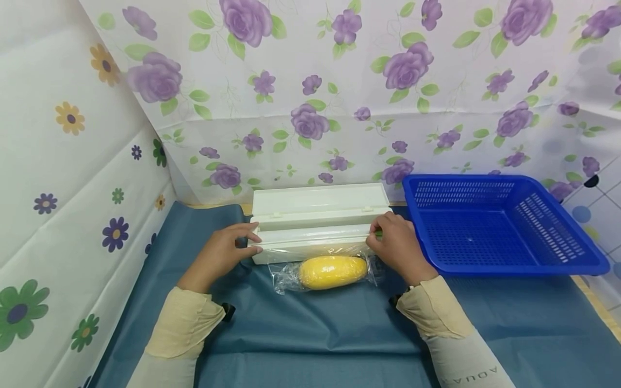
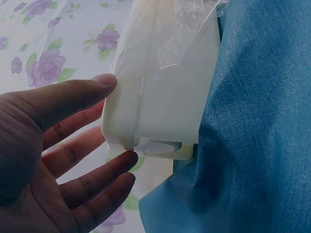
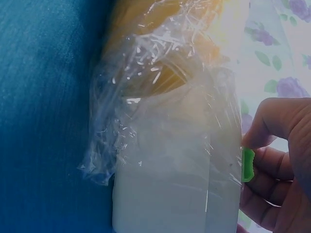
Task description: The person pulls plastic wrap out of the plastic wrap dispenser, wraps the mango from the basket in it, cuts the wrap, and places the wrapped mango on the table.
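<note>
A long white cling film dispenser (image 1: 312, 253) lies on the table with its lid (image 1: 320, 199) raised at the back. Clear film (image 3: 150, 126) comes over its front and covers a smooth yellow oblong fruit (image 1: 333, 271), which lies against the front wall. My left hand (image 1: 227, 249) holds the dispenser's left end, thumb at the front edge and fingers around the corner. At the right end, my right hand (image 1: 398, 245) pinches a small green slide cutter (image 3: 248, 165) on the dispenser's edge. Crumpled film sticks out at both ends of the fruit.
A blue plastic basket (image 1: 485, 269) stands to the right, close to my right hand. Blue-green cloth (image 1: 310, 334) covers the table, wrinkled in front of the fruit. Flower-patterned sheets (image 1: 291, 161) hang behind and at the left.
</note>
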The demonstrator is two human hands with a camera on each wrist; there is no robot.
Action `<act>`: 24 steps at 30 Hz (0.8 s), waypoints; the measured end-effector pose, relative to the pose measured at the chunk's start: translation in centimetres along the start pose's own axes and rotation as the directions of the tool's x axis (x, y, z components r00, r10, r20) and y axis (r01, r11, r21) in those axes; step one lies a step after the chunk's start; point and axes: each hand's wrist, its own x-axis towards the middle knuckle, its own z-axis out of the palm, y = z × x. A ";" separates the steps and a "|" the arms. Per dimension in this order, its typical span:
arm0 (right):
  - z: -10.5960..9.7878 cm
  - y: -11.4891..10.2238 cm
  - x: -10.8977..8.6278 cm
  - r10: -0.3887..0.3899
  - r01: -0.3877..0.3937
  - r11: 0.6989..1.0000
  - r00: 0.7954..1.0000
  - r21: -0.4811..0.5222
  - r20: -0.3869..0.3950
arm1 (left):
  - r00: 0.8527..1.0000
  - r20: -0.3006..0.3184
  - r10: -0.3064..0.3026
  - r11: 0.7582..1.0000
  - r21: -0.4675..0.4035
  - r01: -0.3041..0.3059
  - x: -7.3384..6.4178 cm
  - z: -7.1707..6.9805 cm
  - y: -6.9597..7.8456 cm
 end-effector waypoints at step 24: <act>-0.3 0.4 0.0 0.028 -0.028 0.999 0.999 0.015 0.020 | 1.000 0.005 -0.009 1.000 -0.013 0.009 0.1 0.0 0.1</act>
